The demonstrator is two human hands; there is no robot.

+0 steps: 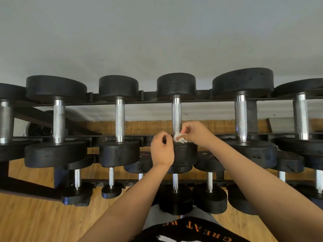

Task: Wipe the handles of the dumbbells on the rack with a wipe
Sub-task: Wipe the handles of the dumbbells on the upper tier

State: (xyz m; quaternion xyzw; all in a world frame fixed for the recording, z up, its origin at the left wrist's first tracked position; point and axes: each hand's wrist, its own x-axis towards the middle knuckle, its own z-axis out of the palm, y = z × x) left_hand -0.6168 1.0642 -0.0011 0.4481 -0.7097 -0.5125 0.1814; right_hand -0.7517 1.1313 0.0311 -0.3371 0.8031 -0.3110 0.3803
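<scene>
The black rack (204,95) stands on a wood floor (35,220). Its upper tier carries a row of large dumbbells (119,88), each with one head on the rear rail, the other on the front rail, and a chrome handle (59,119) spanning the gap between. Small dumbbells (111,190) occupy the lower tier.

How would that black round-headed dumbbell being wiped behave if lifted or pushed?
The black round-headed dumbbell is probably heavy for its size, given its thick heads. Its knurled steel handle likely grips well. Set down flat, its round heads could roll.
</scene>
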